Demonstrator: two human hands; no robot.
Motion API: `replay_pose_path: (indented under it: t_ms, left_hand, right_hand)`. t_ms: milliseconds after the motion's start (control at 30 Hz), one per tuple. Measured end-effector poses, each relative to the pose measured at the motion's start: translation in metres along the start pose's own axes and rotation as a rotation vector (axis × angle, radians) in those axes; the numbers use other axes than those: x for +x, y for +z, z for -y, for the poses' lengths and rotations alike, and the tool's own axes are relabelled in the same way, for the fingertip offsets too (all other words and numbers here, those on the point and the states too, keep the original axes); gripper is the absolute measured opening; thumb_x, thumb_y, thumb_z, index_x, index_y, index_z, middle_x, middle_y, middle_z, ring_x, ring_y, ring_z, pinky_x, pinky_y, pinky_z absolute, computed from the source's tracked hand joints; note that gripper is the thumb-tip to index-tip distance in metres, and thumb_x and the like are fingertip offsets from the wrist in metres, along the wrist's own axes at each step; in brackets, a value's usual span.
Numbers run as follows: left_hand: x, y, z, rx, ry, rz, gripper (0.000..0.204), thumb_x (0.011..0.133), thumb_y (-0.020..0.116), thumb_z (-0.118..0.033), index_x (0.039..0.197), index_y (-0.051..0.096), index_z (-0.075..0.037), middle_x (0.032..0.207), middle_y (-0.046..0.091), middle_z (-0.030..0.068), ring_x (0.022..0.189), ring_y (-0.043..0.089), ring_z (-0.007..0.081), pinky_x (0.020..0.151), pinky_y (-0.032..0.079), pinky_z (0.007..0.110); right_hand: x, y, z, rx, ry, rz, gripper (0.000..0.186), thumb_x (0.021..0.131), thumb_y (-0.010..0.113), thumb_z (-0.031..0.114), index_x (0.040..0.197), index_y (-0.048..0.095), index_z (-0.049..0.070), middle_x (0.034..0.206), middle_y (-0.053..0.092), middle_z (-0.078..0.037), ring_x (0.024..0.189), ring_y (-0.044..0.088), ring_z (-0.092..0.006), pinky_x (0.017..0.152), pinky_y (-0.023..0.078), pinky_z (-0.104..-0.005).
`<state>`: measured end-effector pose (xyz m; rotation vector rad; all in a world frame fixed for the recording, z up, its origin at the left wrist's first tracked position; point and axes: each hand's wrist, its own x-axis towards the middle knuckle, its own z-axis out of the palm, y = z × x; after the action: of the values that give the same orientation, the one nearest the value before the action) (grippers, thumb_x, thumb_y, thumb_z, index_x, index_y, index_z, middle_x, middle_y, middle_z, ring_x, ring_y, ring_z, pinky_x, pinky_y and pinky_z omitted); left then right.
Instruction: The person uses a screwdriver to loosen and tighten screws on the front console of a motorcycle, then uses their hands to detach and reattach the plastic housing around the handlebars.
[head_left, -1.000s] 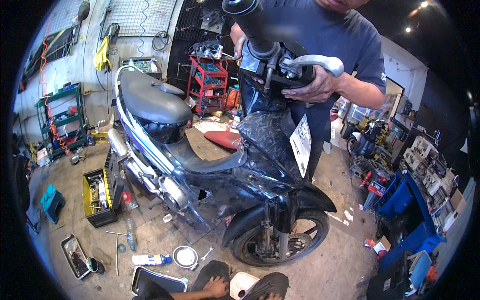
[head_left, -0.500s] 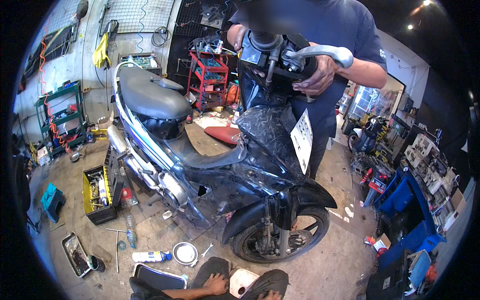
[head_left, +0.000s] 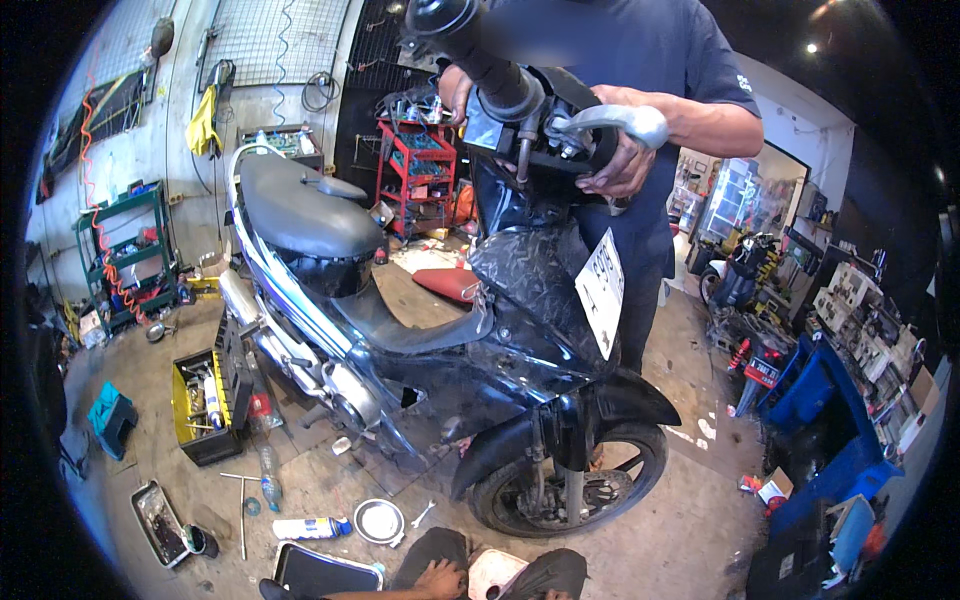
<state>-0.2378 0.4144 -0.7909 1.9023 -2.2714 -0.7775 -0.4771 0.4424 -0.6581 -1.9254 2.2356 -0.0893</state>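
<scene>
My left hand (head_left: 438,582) lies open on my dark-trousered left knee (head_left: 428,550) at the bottom edge. Of my right hand (head_left: 556,595), only a small part shows, resting open on my right knee (head_left: 562,565), mostly cut off. In front of me stands a black motorbike with a grey seat (head_left: 300,205), a front wheel (head_left: 570,480) and a white plate (head_left: 600,290) on its front panel. A co-worker in a dark shirt (head_left: 680,50) stands behind its front, both hands (head_left: 615,170) around the handlebar assembly (head_left: 510,100), whose centre has exposed metal parts.
Near me lie trays (head_left: 325,565), a silver bowl (head_left: 378,521), a spray can (head_left: 310,526), a wrench (head_left: 425,514) and a bottle (head_left: 270,480). An open toolbox (head_left: 205,400) sits left; tool racks (head_left: 415,165) stand behind; blue panels (head_left: 810,420) and other motorbikes (head_left: 745,270) line the right.
The co-worker's arms have shifted, and the handlebar grip has swung left and back up into clearer view since half a second ago. My hands stay on my knees, now slightly lower in the picture.
</scene>
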Motion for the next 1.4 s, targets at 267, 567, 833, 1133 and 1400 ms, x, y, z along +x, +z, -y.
replay_pose_path:
  t_ms: [267, 567, 833, 1133, 1400]
  left_hand:
    - [0.067, -0.140, 0.029, -0.292, 0.155, -0.942, 0.024, 0.084, 0.067, -0.020, 0.103, 0.062, -0.006, 0.112, 0.058, 0.0206, 0.110, 0.053, 0.0418, 0.095, 0.040, 0.053]
    - [-0.035, -0.659, -0.078, -0.197, 1.170, -1.541, 0.041, 0.089, 0.049, -0.016, 0.127, 0.048, 0.001, 0.127, 0.049, 0.0168, 0.123, 0.047, 0.0295, 0.107, 0.035, 0.041]
    - [-0.048, -0.768, -0.154, -0.499, 1.480, -0.819, 0.062, 0.103, 0.031, -0.050, 0.138, 0.045, 0.000, 0.129, 0.057, 0.0196, 0.127, 0.052, 0.0274, 0.109, 0.040, 0.042]
    - [-0.062, -0.789, -0.151, 0.291, 1.145, -1.066, 0.068, 0.082, 0.073, -0.030, 0.140, 0.048, -0.002, 0.138, 0.054, 0.0164, 0.131, 0.050, 0.0295, 0.112, 0.038, 0.042]
    - [-0.050, -0.797, -0.150, 0.333, 1.195, -1.113, 0.089, 0.077, 0.064, -0.070, 0.133, 0.050, -0.003, 0.134, 0.055, 0.0157, 0.128, 0.050, 0.0311, 0.108, 0.039, 0.046]
  right_hand:
    - [0.008, 0.013, -0.007, -0.042, -0.023, 0.081, 0.055, 0.094, 0.054, 0.039, 0.131, 0.055, -0.002, 0.134, 0.054, -0.026, 0.124, 0.049, -0.0431, 0.105, 0.039, -0.0513]
    - [0.008, 0.013, -0.012, 0.035, -0.073, -0.068, 0.051, 0.092, 0.056, 0.035, 0.126, 0.058, -0.003, 0.128, 0.057, -0.027, 0.116, 0.054, -0.0437, 0.100, 0.043, -0.0503]
    - [0.001, 0.005, -0.001, -0.041, -0.084, -0.065, 0.050, 0.092, 0.056, 0.035, 0.124, 0.059, -0.003, 0.123, 0.059, -0.027, 0.112, 0.056, -0.0432, 0.098, 0.044, -0.0517]
    - [0.004, 0.055, -0.016, -0.063, -0.101, -0.229, 0.052, 0.091, 0.058, 0.037, 0.127, 0.058, -0.001, 0.129, 0.057, -0.027, 0.117, 0.054, -0.0440, 0.100, 0.042, -0.0532]
    - [0.002, 0.024, 0.002, -0.028, -0.068, -0.119, 0.055, 0.092, 0.058, 0.039, 0.132, 0.053, 0.001, 0.134, 0.052, -0.026, 0.122, 0.048, -0.0443, 0.103, 0.037, -0.0543]
